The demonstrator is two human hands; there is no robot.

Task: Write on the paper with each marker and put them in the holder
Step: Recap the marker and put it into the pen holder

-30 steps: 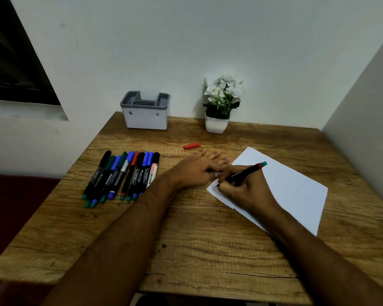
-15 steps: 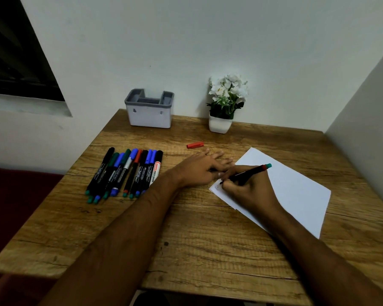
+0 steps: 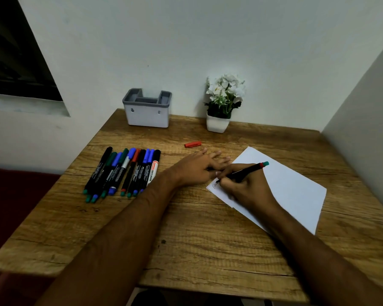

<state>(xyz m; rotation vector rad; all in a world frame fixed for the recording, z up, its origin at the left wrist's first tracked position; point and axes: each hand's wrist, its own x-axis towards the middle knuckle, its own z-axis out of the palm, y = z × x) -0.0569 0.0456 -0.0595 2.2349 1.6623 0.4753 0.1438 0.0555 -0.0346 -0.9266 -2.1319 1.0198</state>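
Observation:
A white sheet of paper (image 3: 294, 188) lies at the right of the wooden table (image 3: 186, 239). My right hand (image 3: 245, 188) grips a black marker (image 3: 244, 171) with a red and green end, its tip on the paper's left corner, where small marks show. My left hand (image 3: 197, 167) lies flat with straight fingers on the table, touching the paper's left edge. A red cap (image 3: 193, 144) lies loose behind my left hand. Several capped markers (image 3: 122, 173) lie in a row at the left. The grey and white holder (image 3: 147, 110) stands at the back by the wall.
A small white pot with white flowers (image 3: 222, 102) stands at the back, right of the holder. Walls close the table at the back and right. The table's left and front edges drop off to the floor.
The view has shifted slightly. My right hand has moved the marker a little on the paper's corner. My left hand stays flat in place.

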